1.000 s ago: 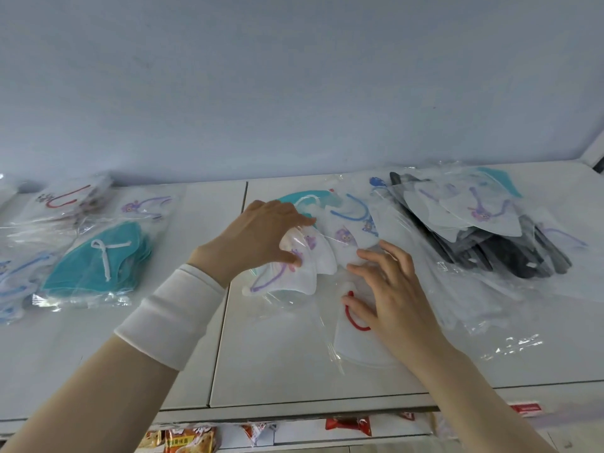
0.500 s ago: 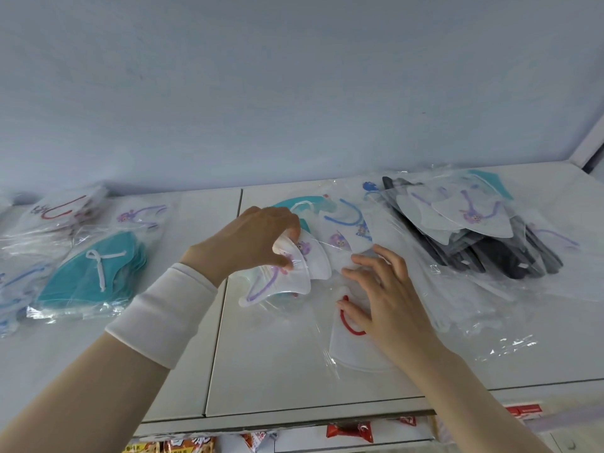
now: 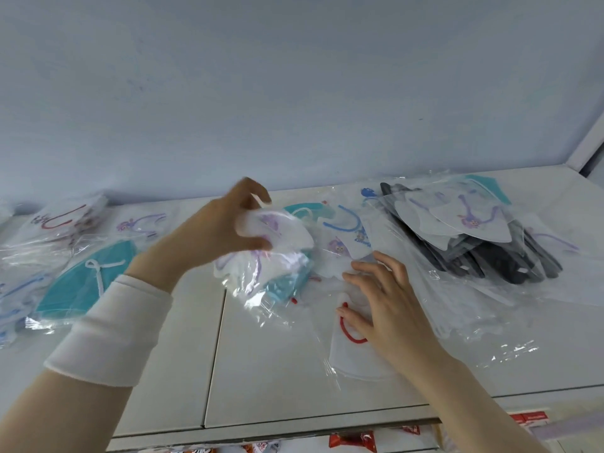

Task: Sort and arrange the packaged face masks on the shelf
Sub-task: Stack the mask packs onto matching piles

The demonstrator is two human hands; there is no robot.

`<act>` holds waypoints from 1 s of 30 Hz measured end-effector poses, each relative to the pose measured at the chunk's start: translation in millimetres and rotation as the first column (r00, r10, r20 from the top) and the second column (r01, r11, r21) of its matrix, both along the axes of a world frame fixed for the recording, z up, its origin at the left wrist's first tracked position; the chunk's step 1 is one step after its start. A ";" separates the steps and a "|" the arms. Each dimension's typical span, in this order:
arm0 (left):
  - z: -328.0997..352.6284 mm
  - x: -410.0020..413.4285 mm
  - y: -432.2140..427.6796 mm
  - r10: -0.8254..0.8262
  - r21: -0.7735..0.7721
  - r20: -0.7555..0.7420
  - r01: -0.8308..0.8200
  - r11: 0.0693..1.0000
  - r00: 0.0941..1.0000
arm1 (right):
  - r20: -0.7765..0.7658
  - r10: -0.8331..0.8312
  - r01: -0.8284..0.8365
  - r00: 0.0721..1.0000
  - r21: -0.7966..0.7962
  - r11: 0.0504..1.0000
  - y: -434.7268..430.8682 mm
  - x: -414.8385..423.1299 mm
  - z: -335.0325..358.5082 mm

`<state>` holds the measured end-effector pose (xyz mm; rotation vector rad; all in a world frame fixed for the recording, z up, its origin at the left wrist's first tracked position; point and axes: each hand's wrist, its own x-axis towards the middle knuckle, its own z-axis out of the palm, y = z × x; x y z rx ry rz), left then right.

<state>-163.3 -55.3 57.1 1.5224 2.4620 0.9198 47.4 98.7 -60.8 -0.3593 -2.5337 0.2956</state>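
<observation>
Head view: left hand (image 3: 218,231) pinches mask packet (image 3: 281,233) between fingers (image 3: 255,245).

A pale blue wall (image 3: 294,93) stands behind; red snack packets (image 3: 353,442) show lowest, a red label (image 3: 529,420) rightward.

Soft even light — moving hand blurred.

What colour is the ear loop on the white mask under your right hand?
Red. The ear loop shows beside the right hand in the head view.
</observation>
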 end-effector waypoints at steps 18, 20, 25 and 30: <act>-36.9 56.6 65.0 0.206 0.074 0.302 -0.238 0.968 0.931 | -0.301 -0.521 -0.162 0.799 -0.941 0.296 44.7 6.5 71.0; -47.4 47.5 70.8 0.236 -0.194 0.040 -0.224 0.955 0.971 | -0.257 -0.615 -0.138 0.746 -0.962 0.235 64.6 14.1 70.8; -64.0 42.3 84.5 0.159 -0.263 -0.101 -0.181 0.948 0.982 | -0.250 -0.659 -0.169 0.709 -0.968 0.186 80.1 18.2 71.2; -56.1 46.0 91.3 0.237 -0.071 -0.028 -0.239 0.968 0.971 | -0.282 -0.646 -0.223 0.709 -0.959 0.174 80.5 20.6 67.5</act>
